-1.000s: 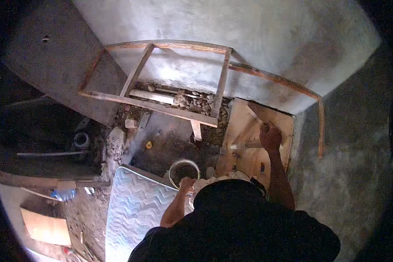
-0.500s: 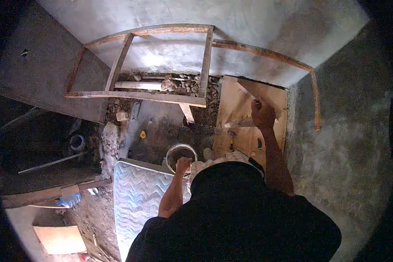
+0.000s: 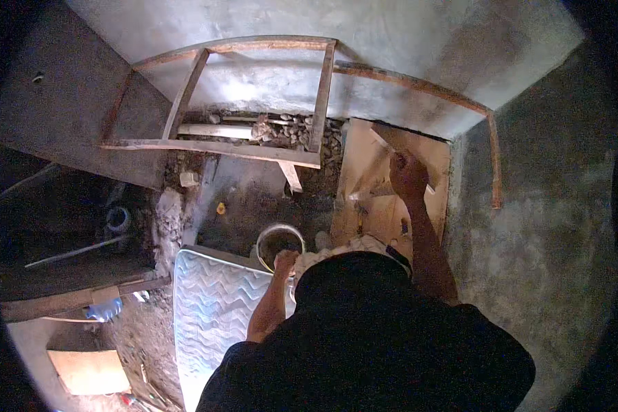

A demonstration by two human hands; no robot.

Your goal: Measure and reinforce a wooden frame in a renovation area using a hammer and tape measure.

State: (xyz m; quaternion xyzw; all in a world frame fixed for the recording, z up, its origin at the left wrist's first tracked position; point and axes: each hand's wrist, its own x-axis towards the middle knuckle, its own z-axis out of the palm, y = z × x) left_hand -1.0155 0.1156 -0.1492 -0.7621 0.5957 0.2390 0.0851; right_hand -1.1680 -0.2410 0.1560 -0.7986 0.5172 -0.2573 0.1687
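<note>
Bucket (image 3: pixel 280 226) in the left hand's (image 3: pixel 286 259) grasp, pale stick (image 3: pixel 382 141) in the right hand's (image 3: pixel 409 177)

A wooden frame (image 3: pixel 220 147) stretches across the space beyond the bucket. A mattress (image 3: pixel 220 295) with a wavy quilted pattern lies to the bucket's left, its far edge just beside it. To the bucket's right, reaching farther away, is a tan board (image 3: pixel 429 151). The bucket shows a round, whitish rim and a dark inside; its contents are too dim to tell. The left hand's fingers are curled over the bucket's near rim. Beyond the bucket and to its right, the right hand is clenched around the stick. This is thin and straight, poking out on both sides of the fist, slanted above the board; whether they touch cannot be told.
</note>
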